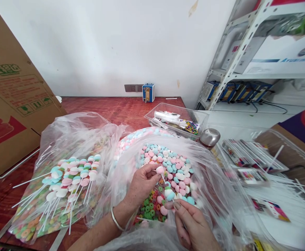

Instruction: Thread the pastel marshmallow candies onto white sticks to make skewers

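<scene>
My left hand point(140, 184) pinches a pink marshmallow point(160, 170) at the upper tip of a thin white stick point(163, 177). Lower on that stick sit a green gummy ring and blue-and-white marshmallows point(169, 195). Just beneath them, the fingertips of my right hand point(190, 221) grip the stick's lower part. Both hands are over an open clear plastic bag point(207, 167) with loose pink, blue and white marshmallows point(178, 164) and, nearer me, green and red gummy rings point(149, 209). To the left, several finished-looking candy skewers point(74, 172) lie piled on another bag of gummy rings point(28, 228).
A clear plastic bin point(152, 120) with packets and beads stands behind the bags, beside a metal bowl point(210, 137). Many white sticks point(280, 195) lie at right. A large carton point(14, 87) stands left, a blue device point(148, 93) by the wall, and a metal shelf point(236, 59) at right.
</scene>
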Demonstrator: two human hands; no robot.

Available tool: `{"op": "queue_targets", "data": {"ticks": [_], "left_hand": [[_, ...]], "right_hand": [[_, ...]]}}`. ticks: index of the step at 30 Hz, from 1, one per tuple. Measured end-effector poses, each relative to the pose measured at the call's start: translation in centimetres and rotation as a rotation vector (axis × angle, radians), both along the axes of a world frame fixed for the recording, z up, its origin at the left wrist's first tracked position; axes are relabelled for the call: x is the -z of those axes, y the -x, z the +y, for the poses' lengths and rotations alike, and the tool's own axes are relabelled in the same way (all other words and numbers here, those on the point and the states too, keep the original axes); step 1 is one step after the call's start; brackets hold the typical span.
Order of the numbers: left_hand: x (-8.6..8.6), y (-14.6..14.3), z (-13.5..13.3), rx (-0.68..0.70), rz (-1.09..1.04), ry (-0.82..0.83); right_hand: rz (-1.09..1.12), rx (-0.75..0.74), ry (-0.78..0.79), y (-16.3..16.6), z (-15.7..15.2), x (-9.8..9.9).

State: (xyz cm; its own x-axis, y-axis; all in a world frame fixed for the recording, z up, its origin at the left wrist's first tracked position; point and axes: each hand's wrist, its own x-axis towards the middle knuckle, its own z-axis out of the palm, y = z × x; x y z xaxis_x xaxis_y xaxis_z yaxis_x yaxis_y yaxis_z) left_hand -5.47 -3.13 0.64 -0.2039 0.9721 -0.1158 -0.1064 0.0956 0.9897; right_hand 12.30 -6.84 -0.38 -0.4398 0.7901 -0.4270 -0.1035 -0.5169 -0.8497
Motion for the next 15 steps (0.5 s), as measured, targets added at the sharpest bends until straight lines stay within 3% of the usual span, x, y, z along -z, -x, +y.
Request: {"op": "queue_targets", "data": {"ticks": [15], "left_hand": [[0.9, -0.4, -0.2, 0.01, 0.194, -0.144]], "right_hand": [[0.025, 0.08, 0.004, 1.8, -0.5, -0.5]]}}
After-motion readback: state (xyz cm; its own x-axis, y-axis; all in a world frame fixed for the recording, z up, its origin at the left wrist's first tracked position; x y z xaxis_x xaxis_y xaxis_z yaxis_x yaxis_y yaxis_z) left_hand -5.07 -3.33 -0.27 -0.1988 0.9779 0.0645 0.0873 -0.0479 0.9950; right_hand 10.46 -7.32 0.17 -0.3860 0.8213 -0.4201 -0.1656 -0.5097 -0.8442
